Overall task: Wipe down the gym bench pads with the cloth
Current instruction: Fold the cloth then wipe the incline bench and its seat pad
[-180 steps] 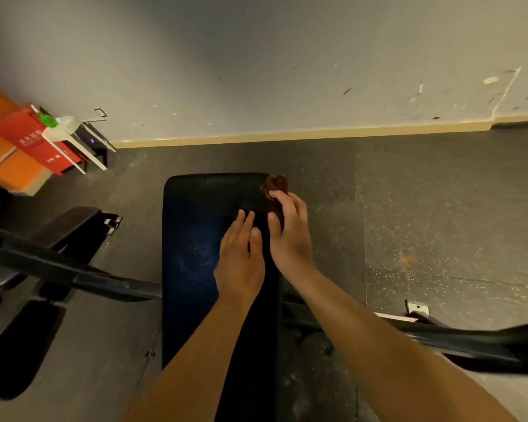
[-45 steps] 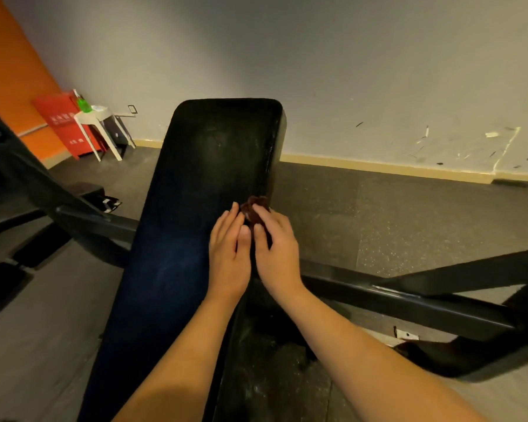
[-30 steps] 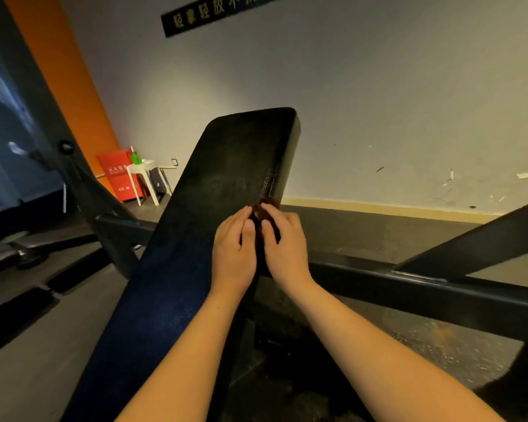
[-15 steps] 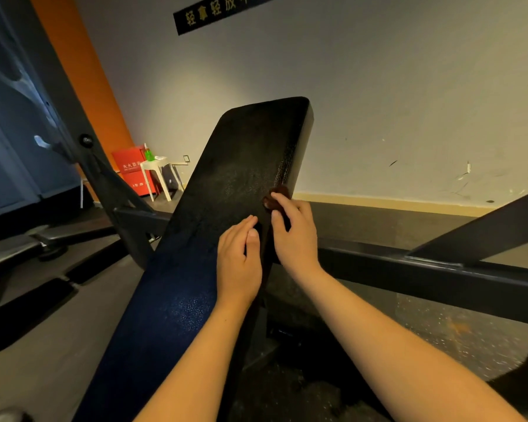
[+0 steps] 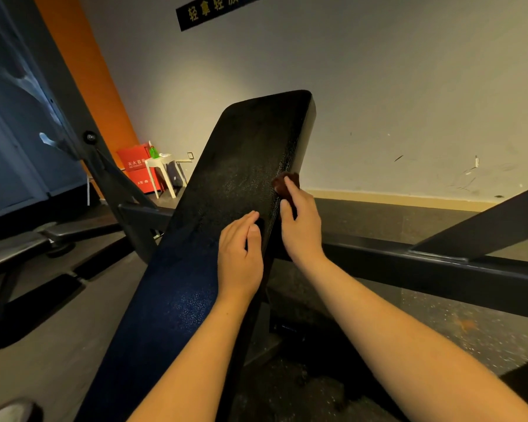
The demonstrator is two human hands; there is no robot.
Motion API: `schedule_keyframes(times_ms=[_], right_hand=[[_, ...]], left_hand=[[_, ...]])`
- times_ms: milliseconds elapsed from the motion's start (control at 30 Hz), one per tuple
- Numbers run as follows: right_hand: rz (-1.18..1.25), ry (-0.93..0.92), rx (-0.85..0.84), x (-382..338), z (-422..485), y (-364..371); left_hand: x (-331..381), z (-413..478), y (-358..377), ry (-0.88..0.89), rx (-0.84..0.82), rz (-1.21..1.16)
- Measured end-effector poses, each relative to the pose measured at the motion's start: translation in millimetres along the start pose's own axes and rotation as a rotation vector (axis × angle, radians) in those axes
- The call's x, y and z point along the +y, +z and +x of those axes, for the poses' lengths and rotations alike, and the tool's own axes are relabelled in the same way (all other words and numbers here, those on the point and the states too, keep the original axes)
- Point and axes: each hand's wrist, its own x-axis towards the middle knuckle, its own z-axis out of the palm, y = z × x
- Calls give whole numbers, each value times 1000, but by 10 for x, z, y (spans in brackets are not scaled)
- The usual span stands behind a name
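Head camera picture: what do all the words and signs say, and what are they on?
"轻拿轻放", yellow on the long black wall sign; the rest is cut off at the top.
"灭火器", white on the red box by the wall; its smaller print is too blurred.

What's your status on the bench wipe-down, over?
Right hand holds cloth against pad, right edge. Left hand rests flat on pad. Nothing seen blocking.

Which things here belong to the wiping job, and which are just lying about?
Job: bench pad; brown cloth, held by the right hand; left hand, resting on the pad.
Lying about: white stool; green bottle; red box; wall sign.
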Motion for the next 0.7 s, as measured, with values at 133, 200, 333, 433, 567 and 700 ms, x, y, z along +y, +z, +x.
schedule_keyframes(times_ms=[133, 200, 333, 433, 567, 700], right_hand=[[5, -9, -15, 101, -493, 79], [5, -28, -58, 124, -651, 55], [-38, -34, -63, 41, -393, -73], [-37, 0, 12, -86, -111, 4], [-51, -25, 53, -95, -299, 161], [-7, -30, 4, 18, -704, 106]], left_hand=[[10, -12, 13, 10, 3, -5], [13, -13, 11, 7, 2, -14], [-6, -21, -9, 19, -1, -13], [-4, -19, -13, 19, -4, -10], [-7, -22, -2, 20, -1, -4], [26, -43, -17, -11, 13, -49]])
